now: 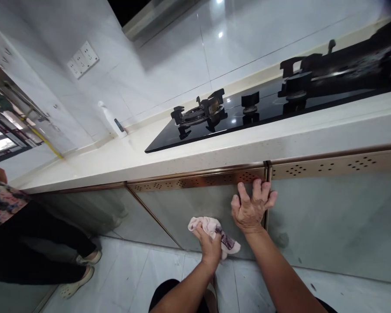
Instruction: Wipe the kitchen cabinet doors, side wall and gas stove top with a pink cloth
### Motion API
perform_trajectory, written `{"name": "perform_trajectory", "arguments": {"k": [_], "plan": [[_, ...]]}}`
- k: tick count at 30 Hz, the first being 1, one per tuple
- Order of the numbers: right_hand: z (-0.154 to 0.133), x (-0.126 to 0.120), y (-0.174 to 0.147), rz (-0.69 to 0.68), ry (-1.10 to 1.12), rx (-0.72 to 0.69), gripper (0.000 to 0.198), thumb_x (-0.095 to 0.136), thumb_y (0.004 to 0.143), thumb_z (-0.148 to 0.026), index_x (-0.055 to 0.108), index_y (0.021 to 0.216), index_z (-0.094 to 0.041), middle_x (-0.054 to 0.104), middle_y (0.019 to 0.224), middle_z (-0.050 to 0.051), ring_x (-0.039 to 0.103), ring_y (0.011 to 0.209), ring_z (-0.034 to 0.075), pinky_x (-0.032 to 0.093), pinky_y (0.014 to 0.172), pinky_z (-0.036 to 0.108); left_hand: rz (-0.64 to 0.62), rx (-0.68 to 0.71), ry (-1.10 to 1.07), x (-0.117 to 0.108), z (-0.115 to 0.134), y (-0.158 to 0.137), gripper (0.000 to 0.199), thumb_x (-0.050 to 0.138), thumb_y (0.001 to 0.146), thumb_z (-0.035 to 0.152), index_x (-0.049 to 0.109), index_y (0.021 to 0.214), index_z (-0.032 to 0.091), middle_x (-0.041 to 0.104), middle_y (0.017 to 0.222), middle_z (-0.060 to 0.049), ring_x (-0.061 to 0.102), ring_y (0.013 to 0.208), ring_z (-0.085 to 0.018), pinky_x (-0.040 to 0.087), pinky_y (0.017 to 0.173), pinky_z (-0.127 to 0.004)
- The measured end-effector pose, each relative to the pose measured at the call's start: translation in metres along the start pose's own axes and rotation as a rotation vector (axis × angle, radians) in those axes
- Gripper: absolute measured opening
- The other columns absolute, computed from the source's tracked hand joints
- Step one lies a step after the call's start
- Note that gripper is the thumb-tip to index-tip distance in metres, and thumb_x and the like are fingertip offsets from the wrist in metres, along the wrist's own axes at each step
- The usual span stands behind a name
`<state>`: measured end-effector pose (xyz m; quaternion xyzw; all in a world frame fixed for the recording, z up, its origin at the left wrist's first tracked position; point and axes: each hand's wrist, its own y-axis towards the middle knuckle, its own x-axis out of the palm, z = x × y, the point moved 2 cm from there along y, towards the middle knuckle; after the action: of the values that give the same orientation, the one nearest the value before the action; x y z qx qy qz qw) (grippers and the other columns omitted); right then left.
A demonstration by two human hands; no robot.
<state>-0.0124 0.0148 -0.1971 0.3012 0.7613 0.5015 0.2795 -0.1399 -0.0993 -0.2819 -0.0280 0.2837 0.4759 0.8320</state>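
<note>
Pink cloth (227,240) sits in front of the lower part of the glass-fronted cabinet door (169,206); whether it presses the glass I cannot confirm from my remote feed. Left hand (209,250): grip clamped on the cloth, which is bunched, I judge, to pad the fingers. Right hand (251,213), at two o'clock from the cloth: grip apart, nothing held, fingertips at the perforated strip (202,180) (probably a brace for the leaning body). Strip at twelve, directly under the counter (124,161). Above, twelve to two, I note the black hob (234,121), set into the worktop so its burners face up. Nine o'clock: another person in dark trousers (35,243), well apart.
</note>
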Motion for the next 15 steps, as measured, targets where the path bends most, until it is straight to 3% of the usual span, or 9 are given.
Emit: {"name": "perform_trajectory", "arguments": {"k": [3,6,11,13,15], "plan": [[-0.003,-0.002,0.003,0.005,0.015,-0.019,0.056,0.056,0.09,-0.028,0.049,0.146,-0.028,0.031,0.164,0.015,0.02,0.155,0.036,0.018,0.119,0.065,0.026,0.08,-0.039,-0.018,0.006,0.013,0.059,0.067,0.067,0.017,0.046,0.122,0.018,0.048,0.128,-0.014,0.053,0.126,-0.025,0.039,0.117,-0.041],[-0.004,0.0,0.002,-0.015,0.035,0.038,0.052,0.055,0.089,-0.03,0.055,0.141,-0.028,0.033,0.163,0.014,0.019,0.155,0.036,0.016,0.119,0.065,0.216,0.149,-0.064,-0.065,0.019,0.054,0.062,0.066,0.068,0.02,0.045,0.126,0.021,0.045,0.126,-0.011,0.051,0.125,-0.026,0.038,0.117,-0.047],[-0.006,0.002,-0.001,-0.056,0.06,0.132,0.05,0.054,0.089,-0.031,0.058,0.139,-0.028,0.041,0.158,0.014,0.022,0.154,0.039,0.017,0.117,0.069,0.468,0.171,-0.07,-0.139,0.042,0.124,0.07,0.068,0.067,0.022,0.043,0.133,0.022,0.039,0.134,-0.011,0.045,0.134,-0.026,0.035,0.12,-0.043],[-0.006,0.001,-0.001,-0.06,0.062,0.136,0.051,0.054,0.089,-0.031,0.057,0.141,-0.028,0.041,0.157,0.014,0.022,0.154,0.04,0.018,0.117,0.07,0.522,0.131,-0.071,-0.147,0.04,0.138,0.073,0.066,0.072,0.025,0.037,0.138,0.023,0.034,0.14,-0.013,0.041,0.139,-0.026,0.033,0.121,-0.042],[-0.006,0.001,-0.001,-0.065,0.056,0.134,0.052,0.054,0.089,-0.031,0.056,0.141,-0.028,0.041,0.158,0.015,0.021,0.154,0.041,0.017,0.117,0.071,0.549,0.057,-0.08,-0.137,0.028,0.141,0.073,0.062,0.078,0.03,0.031,0.143,0.023,0.034,0.142,-0.013,0.04,0.141,-0.025,0.035,0.12,-0.042]]}}
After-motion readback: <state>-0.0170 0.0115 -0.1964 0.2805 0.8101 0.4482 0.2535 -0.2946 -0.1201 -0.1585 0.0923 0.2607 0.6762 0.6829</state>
